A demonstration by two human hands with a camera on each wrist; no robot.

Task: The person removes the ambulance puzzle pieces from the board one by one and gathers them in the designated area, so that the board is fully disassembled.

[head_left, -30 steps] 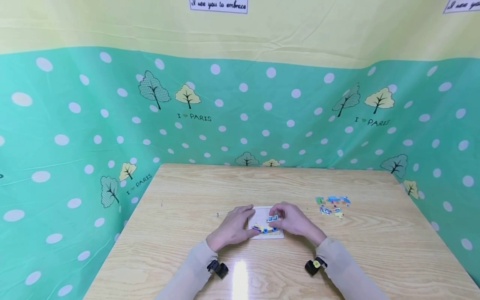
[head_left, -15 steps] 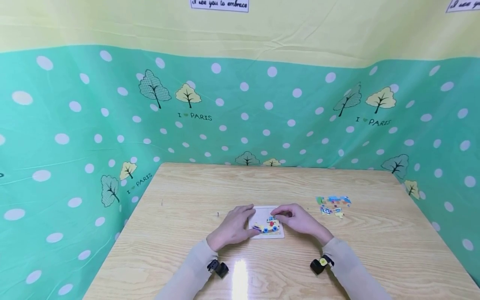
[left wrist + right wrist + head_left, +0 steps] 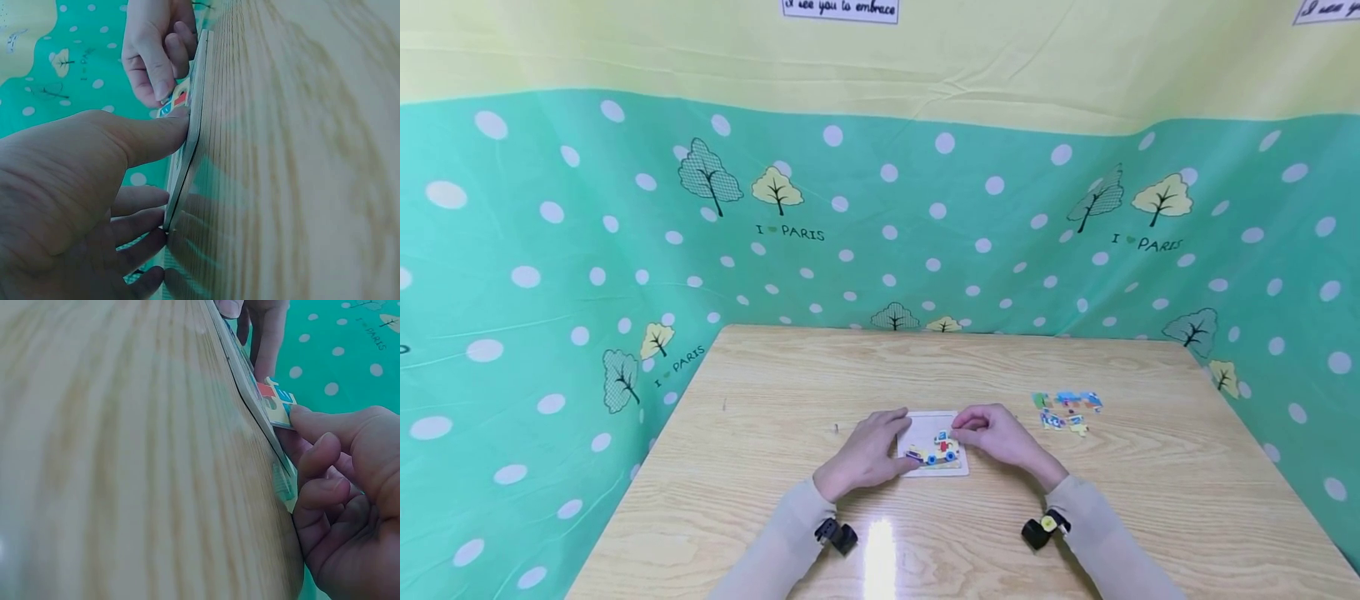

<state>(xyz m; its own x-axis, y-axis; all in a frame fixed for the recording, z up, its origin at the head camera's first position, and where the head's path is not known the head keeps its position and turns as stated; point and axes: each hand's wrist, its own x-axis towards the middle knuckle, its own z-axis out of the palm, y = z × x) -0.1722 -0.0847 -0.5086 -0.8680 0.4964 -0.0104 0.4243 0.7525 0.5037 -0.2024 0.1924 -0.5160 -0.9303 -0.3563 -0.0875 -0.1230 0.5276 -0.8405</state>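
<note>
A small white puzzle board (image 3: pixel 917 426) lies on the table, with a yellow vehicle picture (image 3: pixel 937 454) with blue wheels along its lower part. My left hand (image 3: pixel 867 450) rests at the board's left side. Its thumb presses on the board near the vehicle's front, and its other fingers lie extended along the edge. My right hand (image 3: pixel 997 437) pinches a puzzle piece (image 3: pixel 279 405) between thumb and index finger, over the board's right part. In the right wrist view this piece, yellow with red and blue, tilts up from the board. The right hand's other fingers are curled.
Several loose puzzle pieces (image 3: pixel 1066 410) lie on the wooden table (image 3: pixel 790 375) to the right of the board. A tiny dark bit (image 3: pixel 836 428) lies left of it. A green dotted curtain (image 3: pixel 887 208) stands behind the table.
My right hand has brought the piece down to the vehicle picture and shifted slightly right, uncovering the rear wheel. My left hand has stayed in place on the board.
</note>
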